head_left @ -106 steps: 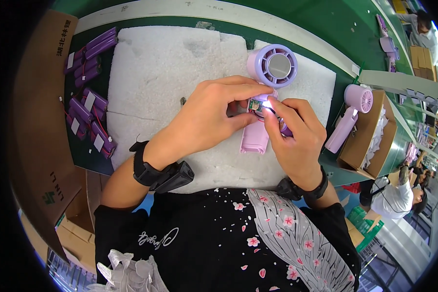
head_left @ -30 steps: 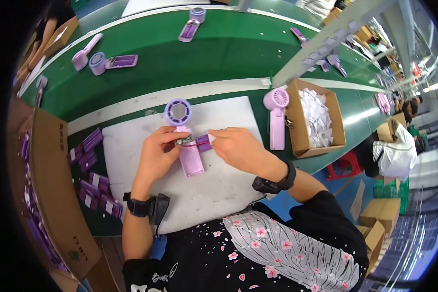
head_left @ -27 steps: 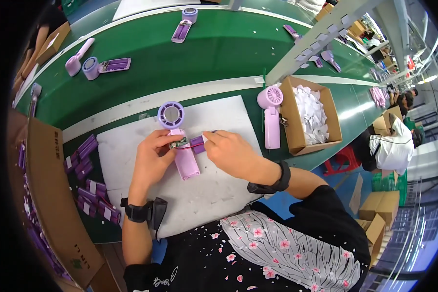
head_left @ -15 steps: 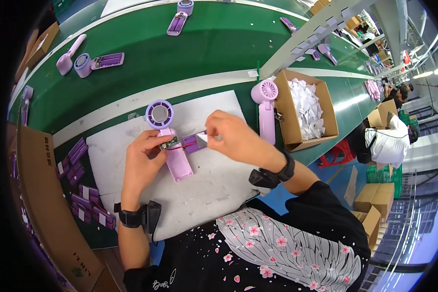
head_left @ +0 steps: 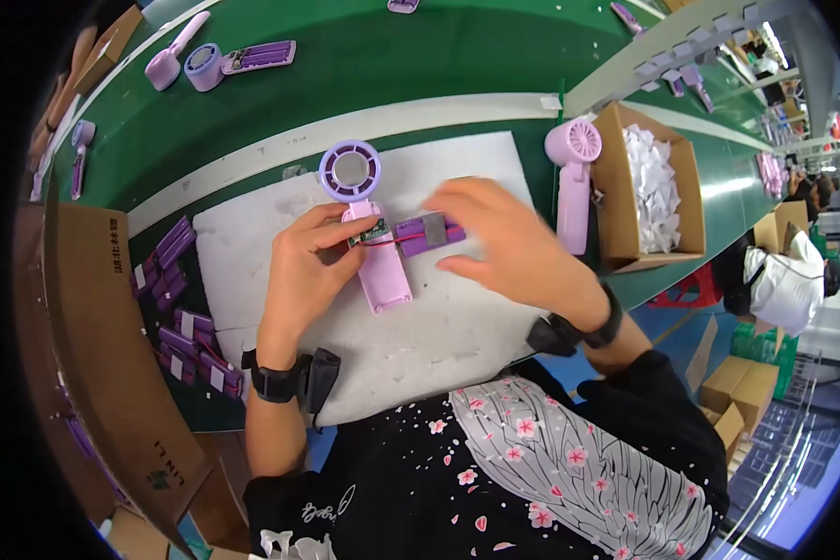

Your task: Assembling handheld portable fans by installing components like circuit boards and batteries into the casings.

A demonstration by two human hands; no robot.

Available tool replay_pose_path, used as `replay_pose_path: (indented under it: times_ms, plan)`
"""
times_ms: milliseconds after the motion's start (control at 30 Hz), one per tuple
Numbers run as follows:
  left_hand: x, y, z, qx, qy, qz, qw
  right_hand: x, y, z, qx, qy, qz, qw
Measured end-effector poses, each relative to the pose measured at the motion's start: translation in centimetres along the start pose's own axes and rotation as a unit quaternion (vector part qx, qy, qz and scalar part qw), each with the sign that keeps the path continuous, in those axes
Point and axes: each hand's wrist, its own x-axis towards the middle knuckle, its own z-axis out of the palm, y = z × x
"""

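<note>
One fan handle (head_left: 384, 274) lies pinched in left hand (head_left: 313, 254), spread right hand (head_left: 523, 250) near it

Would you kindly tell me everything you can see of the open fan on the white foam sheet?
The fan looks plastic: a round lilac head with spokes and a silvery disc, and a pink, open handle. A green circuit board sits near the handle's top; red wire runs toward a purple battery pack alongside. The fan lies on the foam sheet, head away from the person, held by the left hand near the board.
</note>
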Motion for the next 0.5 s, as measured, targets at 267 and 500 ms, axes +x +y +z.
replay_pose_path:
  times_ms: [267, 500]
  plan:
    - [0.0, 0.4, 0.3, 0.018, 0.021, 0.024, 0.999, 1.8, -0.1, 0.2, 0.343, -0.330, 0.303, 0.826]
    - [-0.4, 0.5, 0.5, 0.044, 0.022, 0.032, 0.998, -0.1, 0.6, 0.9, 0.651, -0.284, 0.244, 0.660]
